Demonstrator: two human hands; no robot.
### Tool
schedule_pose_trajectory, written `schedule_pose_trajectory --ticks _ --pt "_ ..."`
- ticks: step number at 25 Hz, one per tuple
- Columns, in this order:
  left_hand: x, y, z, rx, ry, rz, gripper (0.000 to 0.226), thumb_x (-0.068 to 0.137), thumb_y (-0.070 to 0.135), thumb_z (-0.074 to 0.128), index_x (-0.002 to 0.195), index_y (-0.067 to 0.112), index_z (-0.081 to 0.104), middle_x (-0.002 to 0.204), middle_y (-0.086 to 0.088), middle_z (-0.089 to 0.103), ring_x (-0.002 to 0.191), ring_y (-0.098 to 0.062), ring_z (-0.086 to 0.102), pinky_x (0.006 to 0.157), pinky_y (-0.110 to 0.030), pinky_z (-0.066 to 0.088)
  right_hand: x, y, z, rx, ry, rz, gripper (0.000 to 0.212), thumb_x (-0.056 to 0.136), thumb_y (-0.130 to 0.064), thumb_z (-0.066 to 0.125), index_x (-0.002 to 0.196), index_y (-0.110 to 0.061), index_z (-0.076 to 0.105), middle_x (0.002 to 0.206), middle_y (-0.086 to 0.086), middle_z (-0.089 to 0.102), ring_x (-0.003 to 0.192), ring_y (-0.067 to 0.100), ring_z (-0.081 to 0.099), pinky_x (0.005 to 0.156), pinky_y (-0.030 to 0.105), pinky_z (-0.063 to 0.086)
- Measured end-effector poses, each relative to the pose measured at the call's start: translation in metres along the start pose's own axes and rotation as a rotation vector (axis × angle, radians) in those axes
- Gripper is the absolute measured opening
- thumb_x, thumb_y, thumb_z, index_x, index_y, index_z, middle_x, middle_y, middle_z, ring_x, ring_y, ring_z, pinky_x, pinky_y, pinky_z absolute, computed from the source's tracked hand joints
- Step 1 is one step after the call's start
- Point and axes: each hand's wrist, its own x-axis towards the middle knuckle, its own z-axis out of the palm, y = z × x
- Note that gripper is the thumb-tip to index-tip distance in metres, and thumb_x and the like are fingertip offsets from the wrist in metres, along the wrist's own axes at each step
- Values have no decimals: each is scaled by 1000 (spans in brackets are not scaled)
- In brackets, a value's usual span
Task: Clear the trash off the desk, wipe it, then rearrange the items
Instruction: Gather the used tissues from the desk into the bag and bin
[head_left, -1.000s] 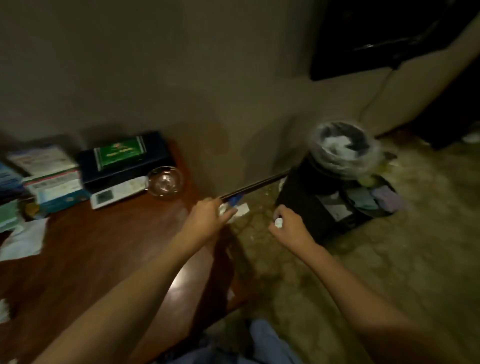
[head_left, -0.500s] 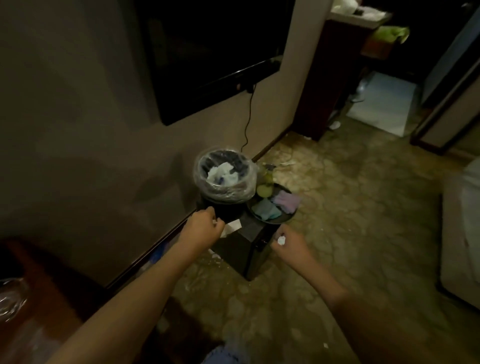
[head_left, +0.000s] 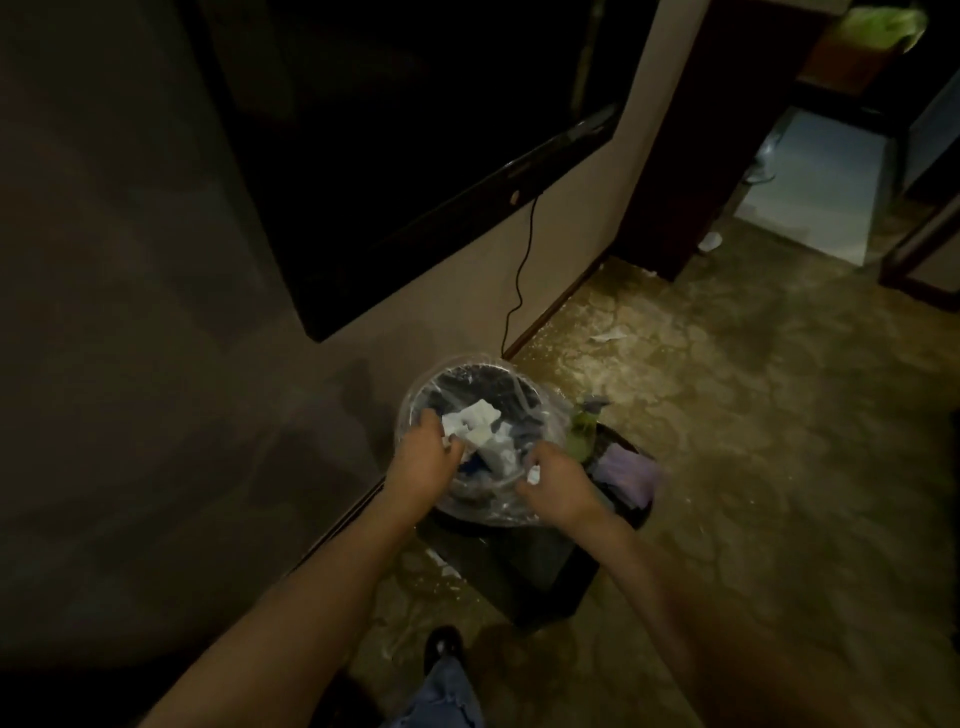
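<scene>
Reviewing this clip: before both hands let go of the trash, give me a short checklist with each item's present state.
1. Left hand over the bin's opening: ok, it is above the lined bin.
2. Left hand holds paper scrap: ok, white paper shows at its fingers.
3. Right hand over the opening: not ok, it sits at the near rim rather than over the middle.
4. Right hand holds small white wad: ok, pinched at the fingertips.
5. Room left in the bin: cannot tell; crumpled paper already lies inside, depth unclear.
6. Spray bottle beside the bin clear of the hands: ok, apart.
</scene>
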Motion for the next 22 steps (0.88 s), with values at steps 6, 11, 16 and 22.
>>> schedule_pose_trajectory --ticks 6,11,16,22 --pt "95 -7 26 2 -84 -45 25 91 18 53 111 3 51 105 -13 58 100 -26 57 88 -36 45 91 1 13 7 -8 129 17 85 -16 61 91 -14 45 105 10 52 99 23 50 71 23 32" --pt "129 -15 49 8 -179 -111 26 91 17 52 113 3 49 110 -15 56 103 -27 56 90 -36 46 127 14 35 31 -88 233 32 84 -16 61 111 -6 49 123 15 50 110 28 50 85 28 39" --pt "147 -27 67 23 -226 -122 21 92 13 52 110 1 47 112 -17 53 99 -23 53 86 -30 42 138 27 48 16 -100 181 32 86 -15 61 112 -4 45 123 13 44 89 15 43 67 15 30" --pt "155 -45 91 106 -312 -197 35 95 14 47 125 -4 38 131 -23 41 119 -34 45 97 -36 37 149 35 57 -2 -131 206 39 83 -24 64 110 -13 38 127 10 37 112 19 40 90 26 36"
